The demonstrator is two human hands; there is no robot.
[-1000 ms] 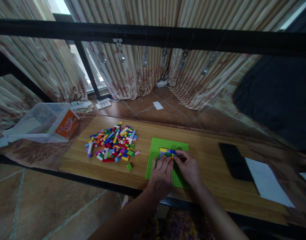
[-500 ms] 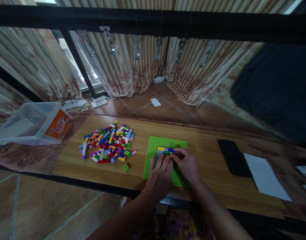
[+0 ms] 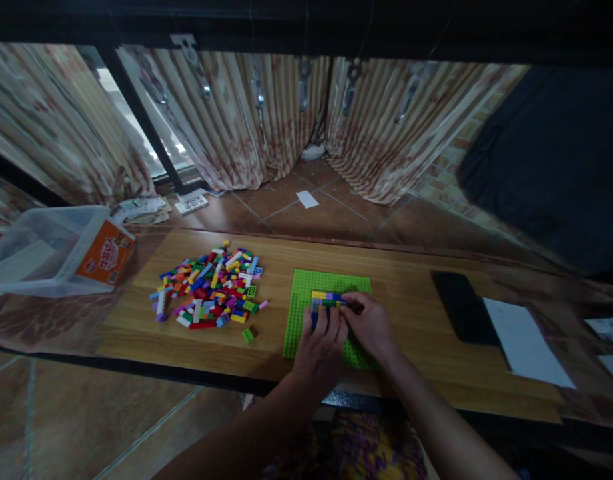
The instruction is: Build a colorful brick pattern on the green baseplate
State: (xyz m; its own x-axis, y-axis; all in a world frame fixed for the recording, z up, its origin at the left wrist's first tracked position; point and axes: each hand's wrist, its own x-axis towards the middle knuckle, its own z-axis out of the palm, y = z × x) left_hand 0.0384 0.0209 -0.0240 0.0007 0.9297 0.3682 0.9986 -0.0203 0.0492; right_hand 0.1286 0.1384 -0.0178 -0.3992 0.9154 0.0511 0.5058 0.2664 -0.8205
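A green studded baseplate [image 3: 297, 288] lies on the wooden board, in front of my body. On it sits a low block of toy bricks [image 3: 325, 297] in yellow, purple, blue, green and grey. My left hand [image 3: 319, 350] reaches over the plate with its fingers bent and close together on the near side of the block. At the block's right end, my right hand [image 3: 373, 328] has thumb and fingertips closed against the bricks. The fingers hide the near and right parts of the block, so whether a separate brick is between them cannot be seen.
Left of the plate spreads a pile of mixed toy bricks [image 3: 206, 287], with a loose green brick [image 3: 249, 335] at its near side. A clear plastic bin [image 3: 46, 253] stands far left. To the right lie a black flat object [image 3: 463, 307] and white paper [image 3: 526, 343].
The whole view has shifted slightly. Both hands stay at the block, and my left fingers have drawn back a little, showing more dark blue brick at its left near corner.
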